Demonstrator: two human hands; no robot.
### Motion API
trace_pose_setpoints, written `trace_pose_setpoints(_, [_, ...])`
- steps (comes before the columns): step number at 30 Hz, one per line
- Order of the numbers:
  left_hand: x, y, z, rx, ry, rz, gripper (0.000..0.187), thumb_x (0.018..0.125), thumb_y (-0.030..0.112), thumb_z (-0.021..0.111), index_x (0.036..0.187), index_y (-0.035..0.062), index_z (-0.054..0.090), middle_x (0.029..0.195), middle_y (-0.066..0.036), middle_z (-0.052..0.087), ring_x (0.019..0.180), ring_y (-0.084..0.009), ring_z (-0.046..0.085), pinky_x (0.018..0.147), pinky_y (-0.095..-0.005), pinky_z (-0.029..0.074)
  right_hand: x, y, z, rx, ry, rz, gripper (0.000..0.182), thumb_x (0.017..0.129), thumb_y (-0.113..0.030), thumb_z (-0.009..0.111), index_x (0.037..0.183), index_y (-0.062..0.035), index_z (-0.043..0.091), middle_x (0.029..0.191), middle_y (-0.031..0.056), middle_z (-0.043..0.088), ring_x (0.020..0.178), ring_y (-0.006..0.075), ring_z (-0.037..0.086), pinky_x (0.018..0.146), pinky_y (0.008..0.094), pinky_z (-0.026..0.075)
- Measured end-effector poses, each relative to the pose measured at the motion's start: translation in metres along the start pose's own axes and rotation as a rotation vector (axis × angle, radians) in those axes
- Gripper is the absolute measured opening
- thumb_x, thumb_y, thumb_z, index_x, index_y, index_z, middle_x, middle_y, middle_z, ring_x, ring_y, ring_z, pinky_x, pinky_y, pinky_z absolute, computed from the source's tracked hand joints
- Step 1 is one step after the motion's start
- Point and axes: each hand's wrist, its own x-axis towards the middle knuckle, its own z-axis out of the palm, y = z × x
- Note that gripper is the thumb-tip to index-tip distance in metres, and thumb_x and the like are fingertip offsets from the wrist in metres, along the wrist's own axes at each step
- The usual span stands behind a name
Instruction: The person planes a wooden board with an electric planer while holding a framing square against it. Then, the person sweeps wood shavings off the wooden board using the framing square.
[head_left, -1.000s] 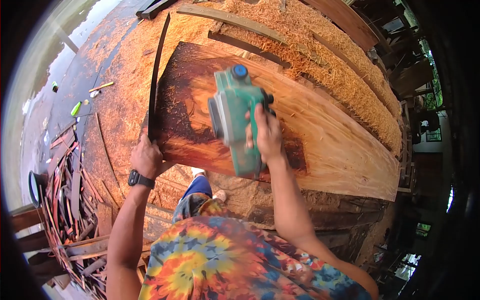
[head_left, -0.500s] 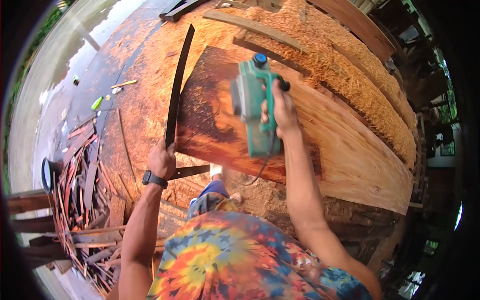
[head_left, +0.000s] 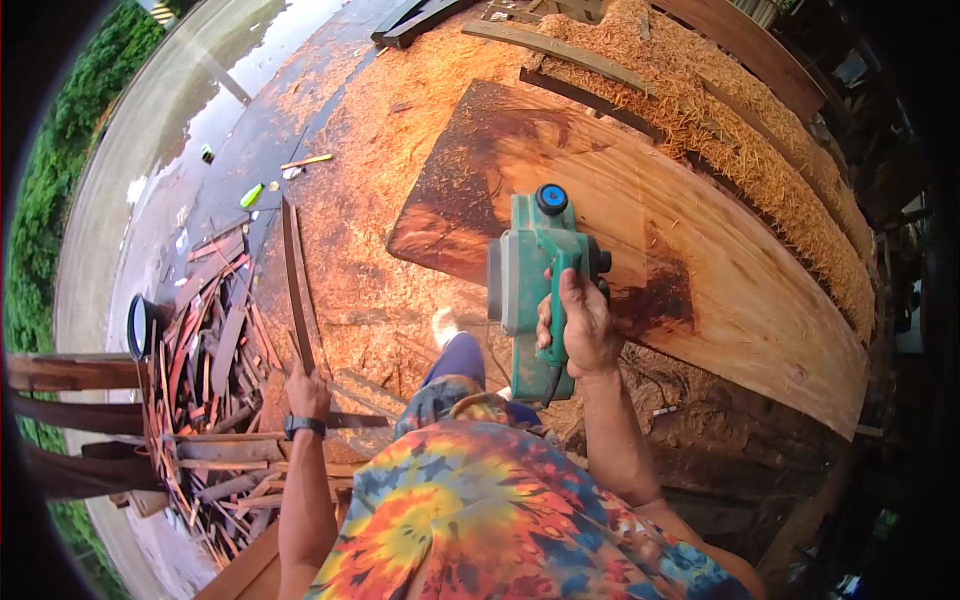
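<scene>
My right hand (head_left: 590, 330) is wrapped round the handle of a green electric planer (head_left: 525, 310) with a blue front knob. The planer is held off the wood, overlapping the near edge of a broad wooden slab (head_left: 740, 260); the slab has a dark, rough left end and a paler right part. At lower left, my left hand (head_left: 307, 392), below a wristwatch, grips a dark metal framing square (head_left: 293, 270) near its corner. The long arm of the square points away from me, and its short arm extends right towards my leg.
A heap of scrap wood strips (head_left: 215, 350) lies at left, beside a dark bucket (head_left: 148, 325). Shavings cover the floor and pile against planks (head_left: 560, 58) behind the slab. My foot (head_left: 446, 325) stands on shavings. Wet pavement (head_left: 150, 150) borders the left.
My left hand has taken the framing square off the slab's left end, down and left. The planer has come back towards me, off the slab's dark patch. The view has shifted.
</scene>
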Motion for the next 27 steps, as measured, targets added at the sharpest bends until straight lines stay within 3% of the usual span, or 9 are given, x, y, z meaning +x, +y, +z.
trace_pose_setpoints(2, [0.019,-0.048,0.017,0.011,-0.017,-0.044,0.016,0.092,0.009,0.057,0.101,-0.0042,0.060,0.083,-0.025,0.067,0.073,-0.0403,0.066,0.063,-0.0468,0.052,-0.006,0.009,0.016,0.013,0.005,0.003,0.051,0.104,-0.049,0.051,0.118,0.0009,0.051,0.067,0.0060,0.053,0.049,0.0138,0.052,0.047,0.0282,0.045])
trace_pose_setpoints(5, [0.029,-0.033,0.016,-0.090,-0.162,-0.221,0.013,0.093,0.007,0.053,0.098,-0.0029,0.059,0.072,-0.015,0.064,0.048,-0.0223,0.063,0.042,-0.0364,0.051,-0.008,0.020,0.043,0.011,0.029,-0.005,0.054,0.103,-0.050,0.052,0.118,0.0013,0.051,0.067,0.0062,0.053,0.050,0.0134,0.052,0.048,0.0277,0.044])
trace_pose_setpoints(12, [0.149,-0.092,0.039,-0.219,-0.491,-0.444,0.016,0.095,0.008,0.048,0.101,-0.0048,0.055,0.068,-0.013,0.062,0.049,-0.0244,0.063,0.042,-0.0401,0.052,0.009,0.048,0.127,-0.017,0.095,-0.069,0.047,0.107,-0.044,0.046,0.119,-0.0001,0.053,0.080,0.0050,0.052,0.058,0.0107,0.052,0.047,0.0256,0.045])
trace_pose_setpoints(16, [0.238,-0.169,0.051,0.043,-0.739,-0.500,0.019,0.094,0.008,0.050,0.089,-0.0040,0.065,0.075,-0.019,0.069,0.057,-0.0283,0.071,0.049,-0.0432,0.058,0.018,0.065,0.180,0.021,0.186,-0.055,0.046,0.107,-0.043,0.044,0.119,0.0004,0.052,0.089,0.0061,0.052,0.059,0.0106,0.052,0.046,0.0253,0.045])
trace_pose_setpoints(19, [0.261,-0.147,0.017,0.339,-0.789,-0.127,0.022,0.093,0.010,0.054,0.085,-0.0042,0.068,0.075,-0.024,0.071,0.063,-0.0309,0.073,0.055,-0.0435,0.060,0.026,0.077,0.212,0.011,0.280,-0.072,0.045,0.107,-0.042,0.045,0.119,0.0004,0.052,0.087,0.0063,0.052,0.057,0.0105,0.052,0.046,0.0252,0.044])
trace_pose_setpoints(22, [0.286,-0.158,0.009,0.740,-0.790,0.309,0.025,0.091,0.017,0.058,0.086,-0.0044,0.071,0.078,-0.025,0.072,0.073,-0.0342,0.074,0.064,-0.0451,0.061,0.036,0.077,0.235,-0.008,0.393,-0.086,0.051,0.107,-0.048,0.043,0.114,0.0016,0.050,0.062,0.0054,0.050,0.047,0.0128,0.049,0.048,0.0269,0.042])
trace_pose_setpoints(23, [0.288,-0.157,0.004,0.723,-0.810,0.110,0.029,0.090,0.022,0.059,0.089,-0.0034,0.072,0.088,-0.025,0.073,0.085,-0.0370,0.074,0.073,-0.0471,0.060,0.039,0.078,0.238,-0.021,0.407,-0.082,0.051,0.107,-0.048,0.043,0.114,0.0017,0.050,0.062,0.0054,0.051,0.047,0.0127,0.049,0.048,0.0267,0.042])
trace_pose_setpoints(26, [0.313,-0.199,0.017,0.921,-0.823,0.405,0.029,0.090,0.022,0.057,0.090,-0.0017,0.073,0.092,-0.025,0.073,0.091,-0.0378,0.073,0.077,-0.0472,0.059,0.053,0.077,0.239,-0.066,0.446,-0.087,0.052,0.107,-0.049,0.043,0.113,0.0020,0.050,0.061,0.0051,0.050,0.046,0.0123,0.049,0.047,0.0263,0.042])
trace_pose_setpoints(27, [0.308,-0.178,0.007,0.796,-0.773,0.280,0.029,0.089,0.022,0.056,0.091,-0.0011,0.074,0.090,-0.025,0.073,0.087,-0.0387,0.073,0.075,-0.0471,0.059,0.062,0.074,0.238,-0.083,0.455,-0.097,0.053,0.106,-0.050,0.043,0.112,0.0022,0.051,0.060,0.0048,0.050,0.046,0.0121,0.048,0.047,0.0262,0.042])
